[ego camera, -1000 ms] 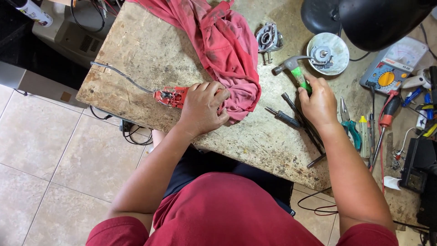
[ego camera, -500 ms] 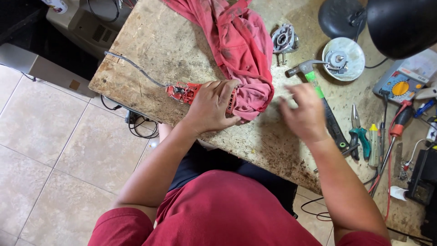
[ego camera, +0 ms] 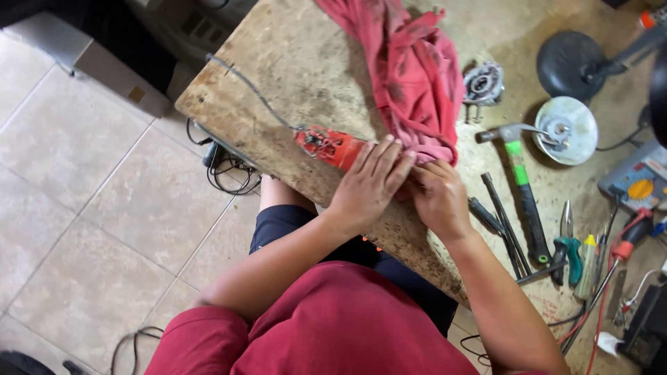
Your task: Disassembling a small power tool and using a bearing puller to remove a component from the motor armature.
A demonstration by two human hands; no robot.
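The counter (ego camera: 292, 62) is looking like rough, mottled stone, matt and stained. At twelve o'clock a soft red cloth (ego camera: 410, 76) is lying crumpled and smudged. At three o'clock the hammer (ego camera: 521, 187) is showing dull metal and a green-and-black plastic handle.

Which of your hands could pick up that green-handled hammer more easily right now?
Probably the right hand. It lies on the bench next to the hammer, whose handle runs down just beside it. The left hand rests on the red power tool, farther from the hammer.

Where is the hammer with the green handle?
The green-handled hammer lies on the stone worktop, right of the person's right hand, its head beside the round white disc.
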